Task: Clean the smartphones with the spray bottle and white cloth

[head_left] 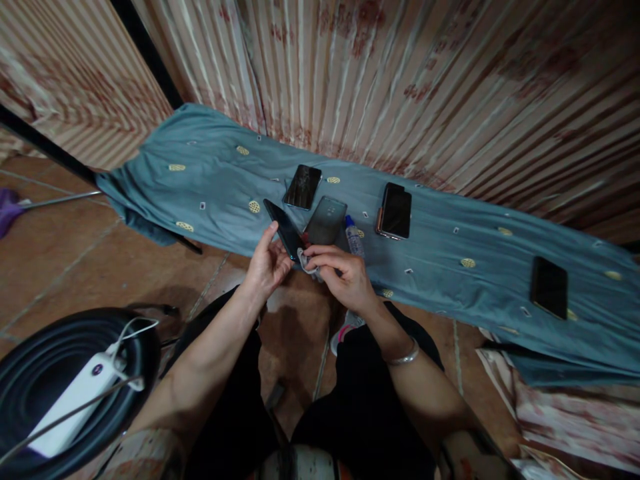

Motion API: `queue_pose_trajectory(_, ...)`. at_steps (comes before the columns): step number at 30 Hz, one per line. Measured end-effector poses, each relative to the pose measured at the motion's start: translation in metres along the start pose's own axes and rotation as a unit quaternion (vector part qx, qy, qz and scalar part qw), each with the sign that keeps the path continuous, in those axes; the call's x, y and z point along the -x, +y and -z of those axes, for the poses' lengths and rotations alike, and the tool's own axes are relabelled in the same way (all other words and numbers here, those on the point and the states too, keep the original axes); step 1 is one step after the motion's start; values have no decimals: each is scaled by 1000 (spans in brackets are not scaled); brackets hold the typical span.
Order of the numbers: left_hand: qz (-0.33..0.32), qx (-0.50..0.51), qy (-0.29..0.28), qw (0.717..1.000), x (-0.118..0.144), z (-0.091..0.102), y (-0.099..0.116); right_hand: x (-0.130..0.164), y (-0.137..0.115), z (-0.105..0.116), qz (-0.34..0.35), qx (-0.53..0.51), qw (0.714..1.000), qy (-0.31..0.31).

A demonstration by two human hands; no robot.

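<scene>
A backdrop of pleated, striped satin curtain in cream and rust is seen behind a long desk draped in matte teal cloth dotted with small woven yellow ovals. The floor is laid with glossy terracotta tile.

A slim, dark, glass-faced phone is held tilted just above the desk's near edge. The left hand is wrapped round its lower end, fingers clamped on the phone. The right hand has its fingers pinched together on a small crumpled pale cloth, pressed to the phone's lower part.

Four more flat rectangular phones are laid on the cloth: a cracked one, a grey-backed one, a black one and a far-right one. A small clear bottle lies beside the grey one. A white power bank with cable rests on a round black ribbed stool.
</scene>
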State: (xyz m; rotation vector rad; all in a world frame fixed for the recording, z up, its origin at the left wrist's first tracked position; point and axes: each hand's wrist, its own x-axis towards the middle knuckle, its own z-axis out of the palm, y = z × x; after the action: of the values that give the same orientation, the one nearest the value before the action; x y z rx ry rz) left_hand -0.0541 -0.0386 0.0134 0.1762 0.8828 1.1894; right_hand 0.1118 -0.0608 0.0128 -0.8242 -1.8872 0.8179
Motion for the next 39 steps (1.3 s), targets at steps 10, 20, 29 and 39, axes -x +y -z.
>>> queue_pose_trajectory(10, -15, -2, -33, 999, -2, 6, 2, 1, 9, 0, -28, 12, 1000, 0)
queue_pose_trajectory(20, -8, -12, -46, 999, -2, 6, 2, 0, 12, 0, -44, 1, 999, 4)
queue_pose_trajectory(29, 13, 0, -26, 1000, 4, -3, -1, -1, 19, -1, -38, -19, 999, 24)
queue_pose_trajectory(39, -11, -24, -37, 999, 2, -5, -11, -2, 27, -5, -54, -15, 997, 49)
